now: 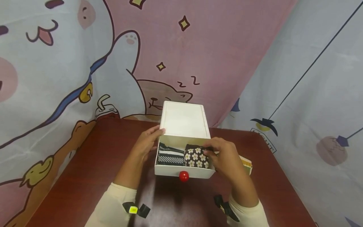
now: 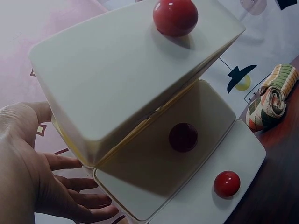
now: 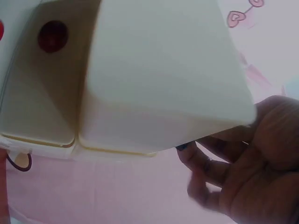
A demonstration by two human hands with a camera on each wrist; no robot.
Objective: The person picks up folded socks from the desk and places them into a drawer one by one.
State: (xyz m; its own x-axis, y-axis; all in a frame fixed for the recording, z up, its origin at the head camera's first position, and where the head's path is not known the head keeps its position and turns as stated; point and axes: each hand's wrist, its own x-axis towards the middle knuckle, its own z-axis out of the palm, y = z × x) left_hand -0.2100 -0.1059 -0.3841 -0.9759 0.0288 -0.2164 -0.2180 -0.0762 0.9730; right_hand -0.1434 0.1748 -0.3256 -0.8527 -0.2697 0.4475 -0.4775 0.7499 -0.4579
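Observation:
A white tabletop drawer cabinet (image 1: 185, 119) stands on the table, its top drawer (image 1: 170, 171) with a red round knob pulled out. In the drawer, a black-and-white striped folded sock (image 1: 170, 157) lies at the left, beside a dark rolled sock (image 1: 196, 156) with white daisies at the right. My right hand (image 1: 225, 154) reaches over the drawer's right wall and pinches the daisy sock at its right edge. My left hand (image 1: 145, 143) rests along the cabinet's left side, thumb at the top edge, the other fingers fairly straight (image 2: 88, 199).
Right of the cabinet lies a rolled multicolored sock (image 2: 273, 100), partly behind my right arm in the head view. Two lower drawers (image 2: 243, 154) with red knobs are closed. The reddish-brown table (image 1: 93, 176) meets cartoon-printed cloth (image 1: 215, 47) at the back and sides.

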